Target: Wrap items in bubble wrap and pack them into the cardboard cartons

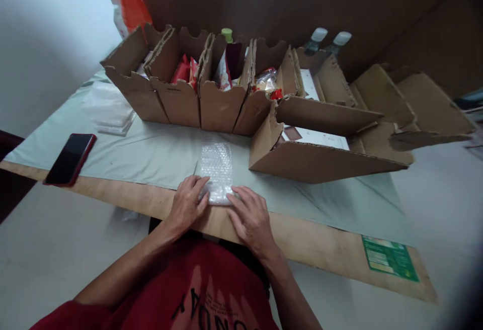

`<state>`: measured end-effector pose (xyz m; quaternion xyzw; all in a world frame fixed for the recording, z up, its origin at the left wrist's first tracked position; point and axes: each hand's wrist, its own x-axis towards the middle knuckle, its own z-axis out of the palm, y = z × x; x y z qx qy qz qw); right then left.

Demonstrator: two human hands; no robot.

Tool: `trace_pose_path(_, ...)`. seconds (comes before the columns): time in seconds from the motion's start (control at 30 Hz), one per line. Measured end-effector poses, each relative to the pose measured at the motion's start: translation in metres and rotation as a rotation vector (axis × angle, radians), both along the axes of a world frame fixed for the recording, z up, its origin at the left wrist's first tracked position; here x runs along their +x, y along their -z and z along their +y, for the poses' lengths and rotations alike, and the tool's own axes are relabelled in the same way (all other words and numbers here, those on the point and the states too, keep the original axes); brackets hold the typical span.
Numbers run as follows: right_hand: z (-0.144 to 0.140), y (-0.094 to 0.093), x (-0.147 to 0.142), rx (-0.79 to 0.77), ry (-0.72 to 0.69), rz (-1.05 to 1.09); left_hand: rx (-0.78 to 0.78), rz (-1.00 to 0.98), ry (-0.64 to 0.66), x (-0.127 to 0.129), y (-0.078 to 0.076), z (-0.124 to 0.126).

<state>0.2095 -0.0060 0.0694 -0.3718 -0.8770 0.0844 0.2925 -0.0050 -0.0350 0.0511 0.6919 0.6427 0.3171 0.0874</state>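
The bubble wrap [216,171] is a small, clear, oblong piece, its surface dotted with rows of air cells that catch the light, and it lies flat on the pale green sheet [158,154] near the front edge of the desk [320,244], its long side running away from the person. Its near end is under both hands. The left hand [187,204] lies palm down at the near left corner, fingers loosely spread and slightly bent, the fingertips pressing on the wrap's edge. The right hand [251,217] lies palm down at the near right corner, fingers stretched out flat and close together, their tips on the wrap. Neither hand is closed around anything; both rest on the wrap, with a narrow gap between them. Whether the near end of the wrap is folded under the fingers cannot be told. Just behind and to the right of the wrap stands a long open cardboard box [320,159] with white cards inside. Further back a row of upright cardboard boxes [196,93] runs across the desk, holding red and clear packets. Two bottles with pale caps [330,38] rise behind the row. To the left, well apart from the hands, a dark phone [70,159] in a red case lies at the sheet's edge, and beyond it a stack of clear bags [109,106]. A green label [390,258] is stuck on the desk's bare front at the right.
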Motion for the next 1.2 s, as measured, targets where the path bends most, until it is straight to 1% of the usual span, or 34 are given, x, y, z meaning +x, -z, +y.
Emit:
trace_pose_path(0.07,0.003,0.004,-0.002,-0.022,-0.056,-0.053,0.057,0.014,-0.005,-0.001,-0.003,-0.005)
trace_pose_path(0.13,0.006,0.004,-0.004,-0.063,-0.071,-0.033,0.083,0.002,0.059,-0.002,-0.009,-0.015)
trace_pose_path(0.2,0.008,0.001,-0.004,-0.146,-0.080,0.011,0.059,-0.040,0.164,-0.005,-0.014,-0.024)
trace_pose_path(0.27,0.008,-0.005,-0.003,-0.244,-0.084,0.031,0.012,-0.093,0.213,-0.007,-0.017,-0.028)
trace_pose_path(0.33,0.005,-0.009,-0.001,-0.272,-0.035,0.022,-0.040,-0.113,0.177,-0.009,-0.015,-0.024)
trace_pose_path(0.43,0.000,-0.009,-0.001,-0.155,0.075,0.006,-0.079,-0.044,0.072,-0.010,-0.007,-0.010)
trace_pose_path(0.5,0.000,-0.005,-0.004,-0.090,0.059,-0.038,-0.050,0.011,0.020,-0.010,-0.003,-0.003)
trace_pose_path(0.57,0.002,-0.001,-0.007,-0.082,-0.013,-0.103,0.007,0.023,0.022,-0.009,-0.004,-0.003)
trace_pose_path(0.6,0.003,0.001,-0.009,-0.095,-0.041,-0.122,0.026,0.014,0.058,-0.010,-0.006,-0.006)
trace_pose_path(0.67,0.006,0.001,-0.009,-0.143,-0.058,-0.109,0.034,-0.018,0.171,-0.011,-0.012,-0.014)
trace_pose_path(0.73,0.005,-0.002,-0.007,-0.208,-0.054,-0.063,-0.003,-0.069,0.268,-0.014,-0.019,-0.021)
trace_pose_path(0.77,0.003,-0.004,-0.006,-0.233,-0.048,-0.047,-0.027,-0.097,0.283,-0.015,-0.021,-0.022)
trace_pose_path(0.83,-0.002,-0.009,-0.004,-0.240,-0.016,-0.042,-0.075,-0.129,0.254,-0.017,-0.021,-0.017)
trace_pose_path(0.9,-0.005,-0.011,-0.005,-0.182,0.045,-0.068,-0.106,-0.104,0.187,-0.017,-0.017,-0.005)
trace_pose_path(0.97,-0.004,-0.010,-0.008,-0.112,0.073,-0.117,-0.097,-0.053,0.110,-0.015,-0.013,0.008)
trace_pose_path(1.03,0.002,-0.006,-0.012,-0.088,0.048,-0.157,-0.057,-0.059,0.030,-0.013,-0.012,0.014)
trace_pose_path(1.07,0.006,-0.004,-0.014,-0.098,0.035,-0.155,-0.037,-0.102,-0.003,-0.012,-0.013,0.013)
trace_pose_path(1.13,0.014,0.001,-0.016,-0.130,0.043,-0.097,-0.040,-0.275,-0.060,-0.012,-0.019,0.001)
trace_pose_path(1.2,0.016,0.002,-0.016,-0.148,0.079,-0.006,-0.149,-0.546,-0.115,-0.013,-0.025,-0.016)
